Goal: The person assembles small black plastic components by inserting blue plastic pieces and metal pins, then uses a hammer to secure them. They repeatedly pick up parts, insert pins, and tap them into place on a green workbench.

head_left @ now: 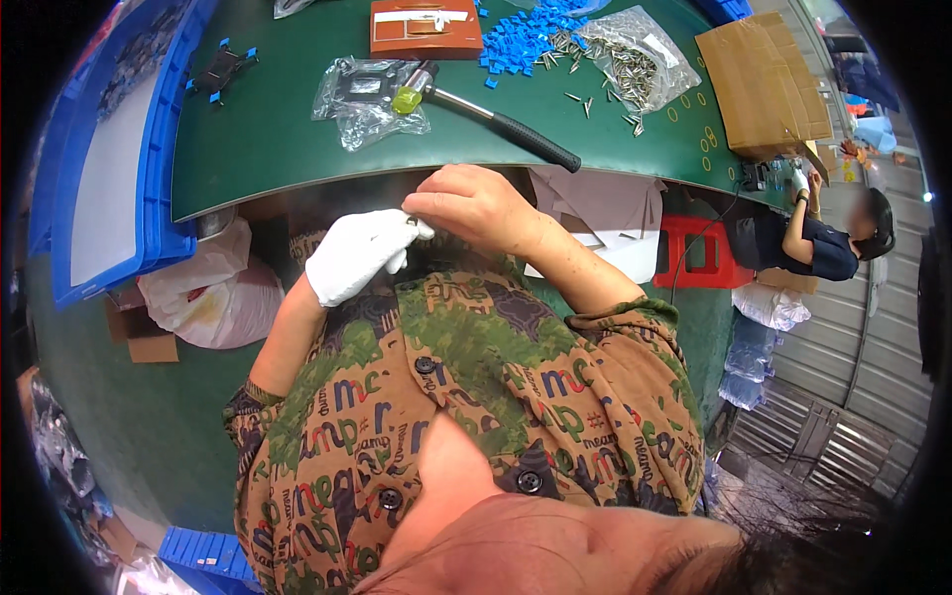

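Green worktop (278, 149) stretches across the top of the view, blue crate (154, 169) at its left end, cardboard box (759, 89) at its right, a co-worker (828, 243) busy beyond. Right up at the front edge we have both hands, meeting over the person's lap: the gloved left hand (359, 255) has fingers and thumb drawn together, and the bare right hand (474, 208) curls in, fingertips to fingertips. Whatever sits between them is too small and covered to name, so I can't tell what either has hold of; tips that close suggest fine handling, and bare skin probably gives the better feel. Just ahead lies the hammer (496, 124), its head on the clear bag of dark parts (362, 89), its handle slanting toward the right hand's side, presumably for an easy grab. Farther back, blue pieces (521, 45) sit loose in a heap beside metal pins (631, 79) spilling from their plastic bag (669, 55), likely tipped out that way so single ones pick up easily.
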Action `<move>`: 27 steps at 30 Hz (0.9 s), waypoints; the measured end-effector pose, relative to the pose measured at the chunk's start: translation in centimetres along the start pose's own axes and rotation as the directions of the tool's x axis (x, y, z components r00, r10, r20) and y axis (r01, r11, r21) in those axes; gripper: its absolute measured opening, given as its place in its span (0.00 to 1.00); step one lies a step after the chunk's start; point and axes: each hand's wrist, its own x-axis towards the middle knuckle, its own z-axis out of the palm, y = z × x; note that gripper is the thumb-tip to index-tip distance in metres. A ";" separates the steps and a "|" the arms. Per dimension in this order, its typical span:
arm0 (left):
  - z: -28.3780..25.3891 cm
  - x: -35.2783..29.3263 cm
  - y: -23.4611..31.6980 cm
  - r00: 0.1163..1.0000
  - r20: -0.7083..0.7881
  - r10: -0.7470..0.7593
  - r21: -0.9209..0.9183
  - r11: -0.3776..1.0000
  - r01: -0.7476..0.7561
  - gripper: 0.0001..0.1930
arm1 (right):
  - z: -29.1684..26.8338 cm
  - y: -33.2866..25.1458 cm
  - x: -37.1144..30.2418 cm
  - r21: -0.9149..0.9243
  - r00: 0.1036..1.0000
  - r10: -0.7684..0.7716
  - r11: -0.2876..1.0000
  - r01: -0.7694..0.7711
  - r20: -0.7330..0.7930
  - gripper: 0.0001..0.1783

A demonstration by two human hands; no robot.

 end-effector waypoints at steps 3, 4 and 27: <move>0.0 -0.1 0.0 1.000 0.022 -0.022 -0.049 0.999 0.023 0.15 | 0.7 0.0 -0.3 -0.018 0.998 -0.019 1.000 0.017 -0.066 0.13; 0.0 0.0 0.0 0.999 0.030 -0.024 -0.051 0.998 0.026 0.15 | 1.0 0.0 -0.5 -0.022 0.996 -0.019 1.000 0.017 -0.093 0.14; 0.8 0.3 -1.5 0.996 -0.019 -0.088 -0.198 0.977 0.083 0.14 | 4.6 -0.7 -1.9 0.001 0.961 0.135 0.990 -0.138 -0.242 0.13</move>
